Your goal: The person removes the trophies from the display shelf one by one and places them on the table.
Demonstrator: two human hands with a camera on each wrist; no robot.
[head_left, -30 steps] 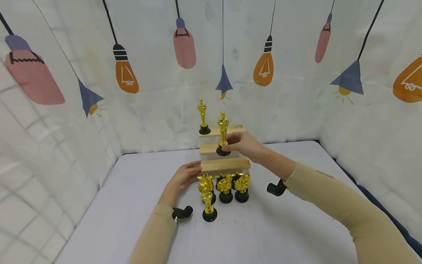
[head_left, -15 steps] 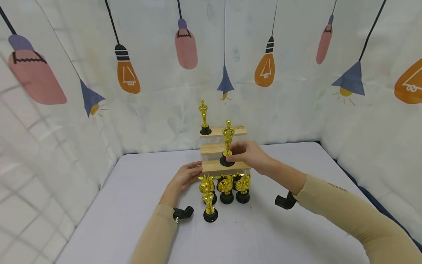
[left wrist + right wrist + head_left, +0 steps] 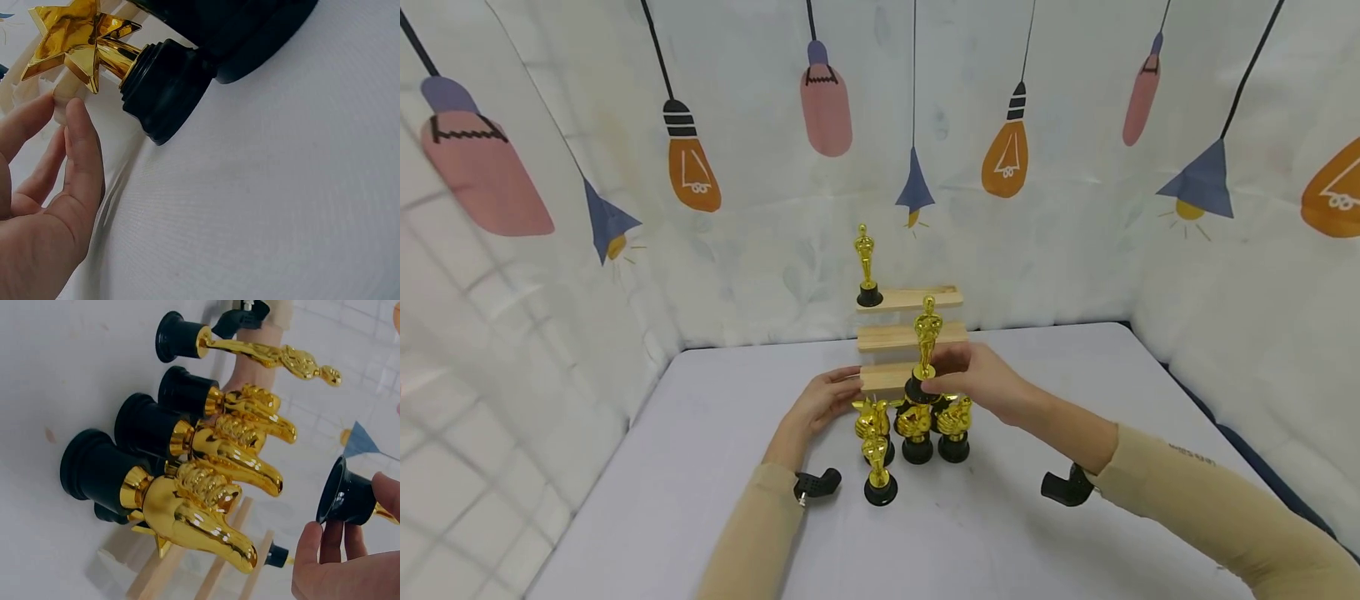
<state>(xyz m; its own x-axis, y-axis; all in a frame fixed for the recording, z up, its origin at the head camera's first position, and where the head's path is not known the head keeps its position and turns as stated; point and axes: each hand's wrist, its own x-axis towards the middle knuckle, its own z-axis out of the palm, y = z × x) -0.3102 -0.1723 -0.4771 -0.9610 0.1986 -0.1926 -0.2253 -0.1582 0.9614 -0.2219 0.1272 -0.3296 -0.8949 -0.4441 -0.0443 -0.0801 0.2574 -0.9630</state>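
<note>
My right hand (image 3: pixel 981 383) pinches the black base of a gold figurine trophy (image 3: pixel 928 329). It holds the trophy upright in front of the lowest board of a three-tier wooden display stand (image 3: pixel 912 337). In the right wrist view, thumb and fingertips grip that black base (image 3: pixel 351 492). My left hand (image 3: pixel 827 398) is at the left end of the lowest board, its fingertips on either side of the board end (image 3: pixel 64 100) in the left wrist view. Another figurine trophy (image 3: pixel 866 260) stands at the left of the top board.
In front of the stand, three thumbs-up trophies (image 3: pixel 955 421) stand in a row, with star trophies (image 3: pixel 75 47) partly hidden behind them. One more figurine trophy (image 3: pixel 878 468) stands nearest me on the white table (image 3: pixel 1000 533). A lamp-patterned cloth (image 3: pixel 760 250) hangs behind.
My right hand has brought the figurine trophy down and toward me, slightly rightward, from in front of the middle board to the lowest board. The left hand stays at the board end.
</note>
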